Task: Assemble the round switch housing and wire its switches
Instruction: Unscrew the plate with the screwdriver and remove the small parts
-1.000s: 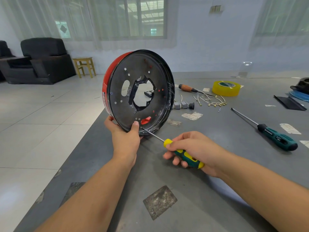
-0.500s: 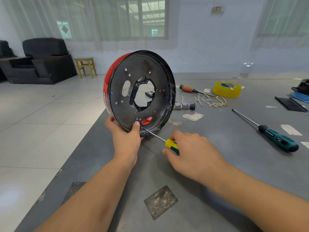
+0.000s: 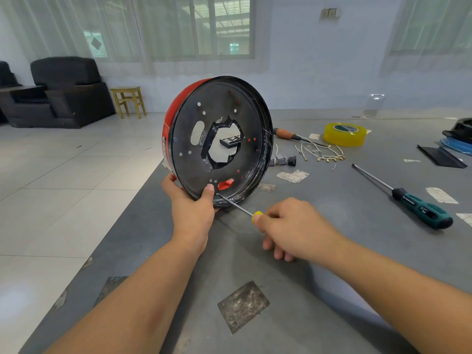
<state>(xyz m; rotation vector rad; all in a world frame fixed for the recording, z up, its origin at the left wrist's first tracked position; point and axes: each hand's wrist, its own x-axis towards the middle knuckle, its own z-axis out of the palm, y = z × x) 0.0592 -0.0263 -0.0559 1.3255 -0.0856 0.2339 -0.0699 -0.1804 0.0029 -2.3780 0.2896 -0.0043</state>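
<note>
Round switch housing (image 3: 217,139), black inside with a red outer shell, stands on edge near the worktop's (image 3: 332,213) left edge. Left hand (image 3: 191,210) grasps its lower rim. Right hand (image 3: 293,228) grasps a yellow-handled screwdriver (image 3: 238,206), tip at the lower rim. Switches (image 3: 283,159) and terminal wires (image 3: 321,153) lie beyond, near the yellow tape roll (image 3: 344,134).

Soft, even daylight enters through the curtained windows (image 3: 199,26) at the back, leaving the room bright. The grey table (image 3: 332,226) carries only faint, diffuse shadows under both forearms. A pale sheen lies on the floor tiles (image 3: 51,200) at left. Wide-angle distortion bends the edges; the far wall looks slightly soft, the centre sharp.
</note>
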